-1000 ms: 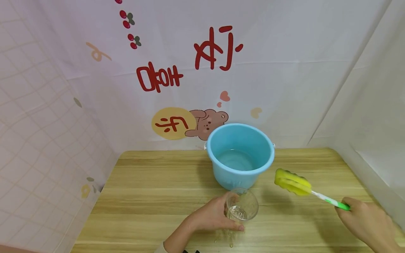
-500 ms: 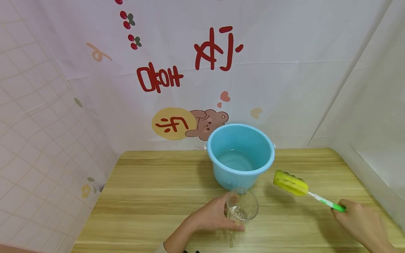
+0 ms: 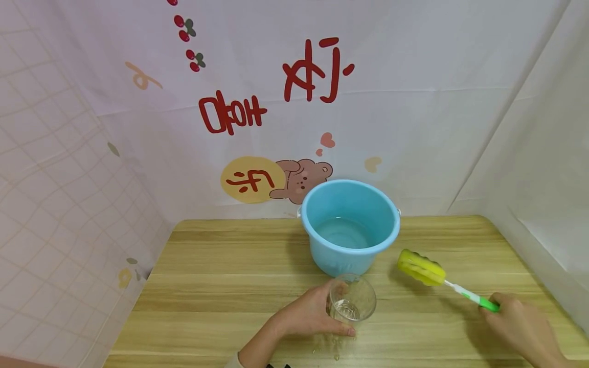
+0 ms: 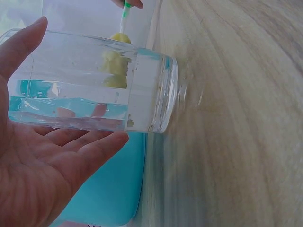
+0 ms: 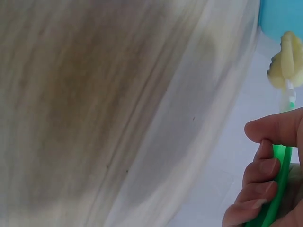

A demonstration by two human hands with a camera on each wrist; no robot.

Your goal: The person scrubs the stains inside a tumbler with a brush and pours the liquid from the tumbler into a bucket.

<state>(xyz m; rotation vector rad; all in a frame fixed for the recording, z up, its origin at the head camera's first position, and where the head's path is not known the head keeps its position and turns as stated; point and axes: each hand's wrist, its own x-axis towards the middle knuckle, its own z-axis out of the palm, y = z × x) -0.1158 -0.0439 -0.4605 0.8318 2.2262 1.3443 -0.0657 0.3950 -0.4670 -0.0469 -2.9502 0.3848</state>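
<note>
- One clear glass [image 3: 353,299] stands upright on the wooden table [image 3: 221,291], its base touching the surface. Clock reference: glass at the centre, 12 o'clock pointing away from the person.
- The left hand [image 3: 313,313] approaches the glass from 8 o'clock. Thumb and fingers are spread to the width of the glass and hold it from opposite sides, thumb on the near side.
- Small droplets [image 3: 337,357] lie on the table toward 7 o'clock.
- The sponge brush [image 3: 432,274] is held above the table at 2 o'clock, apart from the glass. Its yellow sponge end points toward 10 o'clock; a shadow falls on the table beneath it.
- The right hand [image 3: 520,324] is at 3 o'clock. Its fingers are curled round the green end of the brush handle, with the thumb along it.
- The light-blue bucket [image 3: 342,261] stands at 12 o'clock, just beyond the glass, opening upward. Fingers of the left hand lie between the two.
- The white backdrop [image 3: 414,128] rises behind the table at 12 o'clock, printed with red characters and a bear [image 3: 306,179] toward 11 o'clock.
- A grid-patterned cloth [image 3: 41,153] hangs at 10 o'clock.
</note>
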